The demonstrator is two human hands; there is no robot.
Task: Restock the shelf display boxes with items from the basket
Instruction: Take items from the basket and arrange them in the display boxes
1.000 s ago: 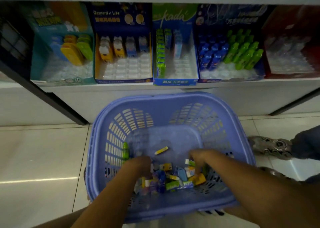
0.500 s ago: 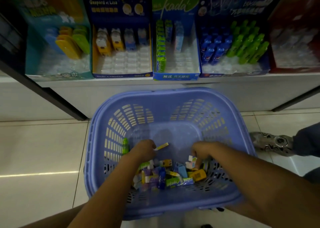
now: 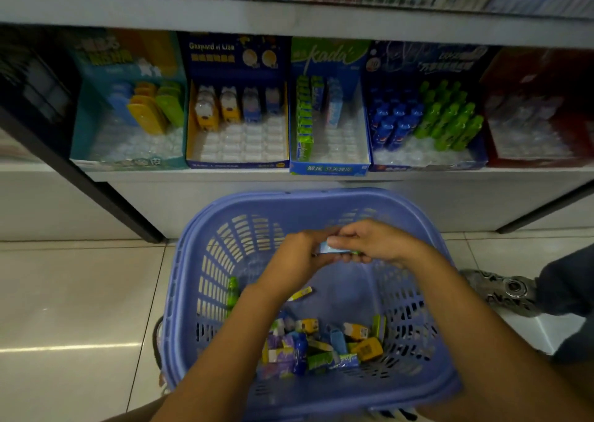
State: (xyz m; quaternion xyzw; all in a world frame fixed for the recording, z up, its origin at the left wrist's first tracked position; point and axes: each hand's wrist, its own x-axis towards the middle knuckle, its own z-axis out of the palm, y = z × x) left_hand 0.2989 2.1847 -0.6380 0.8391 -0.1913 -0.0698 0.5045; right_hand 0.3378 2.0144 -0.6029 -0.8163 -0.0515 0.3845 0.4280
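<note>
Nearest, heap of small packs (image 3: 321, 346) at 6 o'clock in the lavender basket (image 3: 205, 280), above it left hand (image 3: 295, 256) and right hand (image 3: 374, 241) meeting, both pinching one pale blue-green pack (image 3: 331, 248), farther at 12 o'clock part-filled shelf display boxes (image 3: 238, 164), green Kada box (image 3: 328, 168) central.

Glossy pale floor tiles (image 3: 70, 293) reflect light below white, perhaps metal, shelving (image 3: 289, 15).
</note>
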